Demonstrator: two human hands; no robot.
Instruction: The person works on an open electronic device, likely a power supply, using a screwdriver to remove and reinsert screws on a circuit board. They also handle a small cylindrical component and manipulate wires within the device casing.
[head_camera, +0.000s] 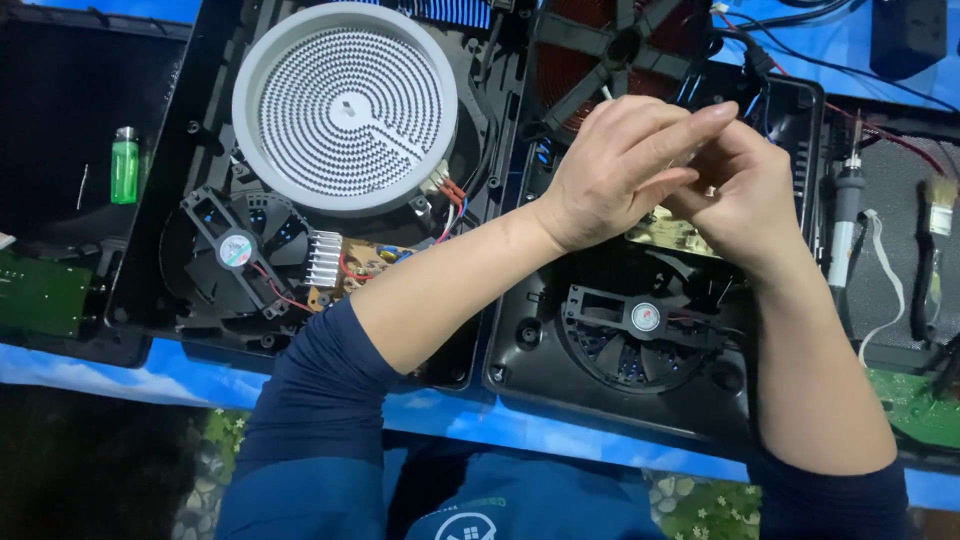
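My left hand (625, 165) and my right hand (735, 195) meet over an opened black cooker base (520, 345) on the right. The fingers of both pinch together around something small that I cannot make out. Under them lies a yellowish circuit board (668, 235). A black cooling fan (640, 330) sits in the base below the hands, and a copper coil under a black spider frame (600, 55) lies above them.
A second opened base on the left holds a round white heating element (345, 105), a fan (238, 250) and a finned heat sink (322, 258). A green lighter (124, 165) lies far left. A soldering iron (845, 215) and a brush (938, 205) lie at right.
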